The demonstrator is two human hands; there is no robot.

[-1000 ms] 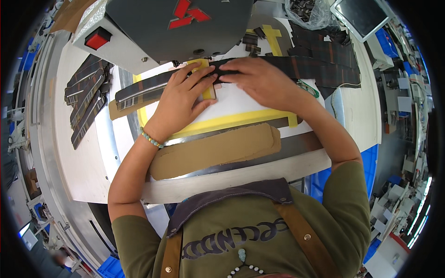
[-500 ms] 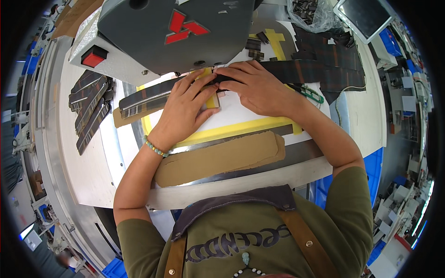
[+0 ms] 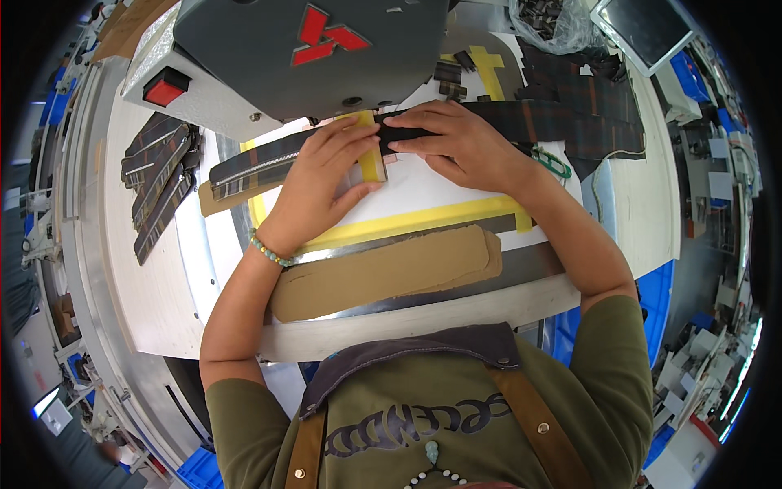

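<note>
A long dark plaid fabric strip (image 3: 521, 122) runs across the white work surface below a grey machine head (image 3: 318, 69). Along its left part lies a silver zipper (image 3: 257, 169). My left hand (image 3: 326, 171) rests flat with its fingers out over the strip and a yellow-taped block (image 3: 371, 163). To the right, my right hand (image 3: 468, 147) presses the strip with outstretched fingertips, thumb apart. Neither hand is wrapped round anything. Between the two sets of fingertips a bit of dark fabric shows. Green-handled snips (image 3: 552, 163) lie beside my right wrist.
Several zippered plaid pieces (image 3: 159, 179) are stacked at the left. Brown cardboard (image 3: 387, 273) lies along the near edge. A red switch (image 3: 165, 87) sits on the machine's left side. Far right are a clear bag of scraps (image 3: 547, 24) and a screen (image 3: 643, 33).
My fingertips have drawn slightly apart, the right hand shifting a little to the right. The strip lies nearly as before.
</note>
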